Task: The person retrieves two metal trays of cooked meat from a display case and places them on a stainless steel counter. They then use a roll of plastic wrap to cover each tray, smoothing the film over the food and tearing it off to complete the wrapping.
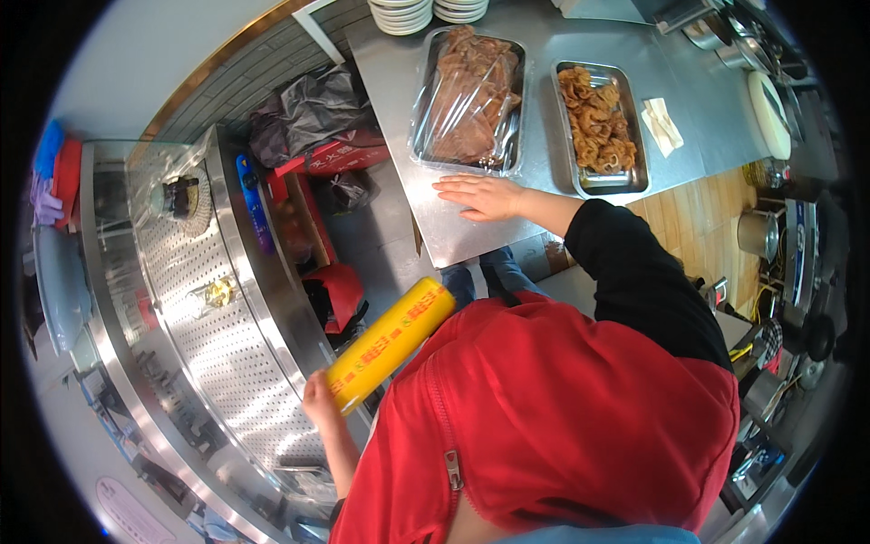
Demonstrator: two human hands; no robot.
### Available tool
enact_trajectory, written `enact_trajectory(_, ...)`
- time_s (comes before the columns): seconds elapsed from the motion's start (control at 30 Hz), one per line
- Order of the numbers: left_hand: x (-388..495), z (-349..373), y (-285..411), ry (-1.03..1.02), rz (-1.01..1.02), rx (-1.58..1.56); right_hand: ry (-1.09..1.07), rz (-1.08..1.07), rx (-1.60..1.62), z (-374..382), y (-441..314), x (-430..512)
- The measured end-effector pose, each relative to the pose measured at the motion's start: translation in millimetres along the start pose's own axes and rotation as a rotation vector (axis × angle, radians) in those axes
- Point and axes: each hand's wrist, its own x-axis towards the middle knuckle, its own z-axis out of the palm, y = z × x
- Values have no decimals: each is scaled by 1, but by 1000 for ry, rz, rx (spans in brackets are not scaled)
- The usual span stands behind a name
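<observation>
A yellow roll of cling film (391, 343) with red printing is in my left hand (321, 398), which grips it by its lower end; the roll slants across the front of my red vest. My right hand (482, 197) lies palm down on the stainless steel table (452, 234), fingers stretched out to the left. Just beyond it, at or against the fingers, is the near edge of a metal tray of brown cooked meat (476, 95) under clear film. To the right stands a second metal tray (642, 183), uncovered, with browned fried-looking pieces (598, 122) inside.
A folded white paper napkin (661, 127) lies right of the trays. Stacked white plates (401, 13) stand at the far edge. On my left runs a steel counter with a perforated shelf (238, 367). Red boxes (346, 153) and black bags (319, 102) sit in the gap between.
</observation>
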Motion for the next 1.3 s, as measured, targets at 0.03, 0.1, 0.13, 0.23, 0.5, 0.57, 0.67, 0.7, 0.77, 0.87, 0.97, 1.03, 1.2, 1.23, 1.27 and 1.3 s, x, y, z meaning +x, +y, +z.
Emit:
enact_trajectory(0.03, 2, -7, 8, 46, 14, 24, 39, 15, -7, 1, -3, 1)
enact_trajectory(0.1, 5, -18, 30, -63, 107, -67, 152, 96, -44, 2, -15, -4)
enact_trajectory(0.13, 8, -18, 41, -60, 115, -74, 200, 146, -57, 2, -25, -8)
enact_trajectory(0.23, 17, -3, 76, -137, 238, -144, 166, 376, 109, -6, -67, -33)
enact_trajectory(0.5, 3, 137, 127, -502, 753, 86, 954, 1121, 1288, -36, -129, -140)
enact_trajectory(0.57, -11, 181, 131, -584, 787, 115, 1058, 1289, 1060, -37, -125, -175)
enact_trajectory(0.67, -38, 231, 134, -742, 910, 129, 1197, 1440, 965, -39, -100, -230)
enact_trajectory(0.7, -47, 247, 136, -805, 843, 157, 1256, 1484, 974, -41, -85, -244)
enact_trajectory(0.77, -67, 271, 136, -845, 885, 190, 1319, 1511, 976, -47, -53, -269)
enact_trajectory(0.87, -88, 298, 135, -871, 941, 241, 1373, 1524, 1053, -54, -8, -297)
enact_trajectory(0.97, -101, 323, 133, -829, 872, 333, 1303, 1342, 1248, -54, 24, -314)
enact_trajectory(1.03, -107, 335, 131, -818, 827, 331, 1264, 1272, 1321, -52, 34, -320)
enact_trajectory(1.2, -124, 359, 128, -712, 827, 350, 1233, 1157, 1509, -53, 37, -326)
enact_trajectory(1.23, -127, 360, 128, -707, 847, 334, 1234, 1135, 1547, -52, 34, -326)
enact_trajectory(1.27, -129, 362, 128, -697, 834, 341, 1285, 1114, 1569, -49, 30, -324)
enact_trajectory(1.3, -130, 363, 129, -689, 803, 341, 1305, 1143, 1571, -47, 26, -324)
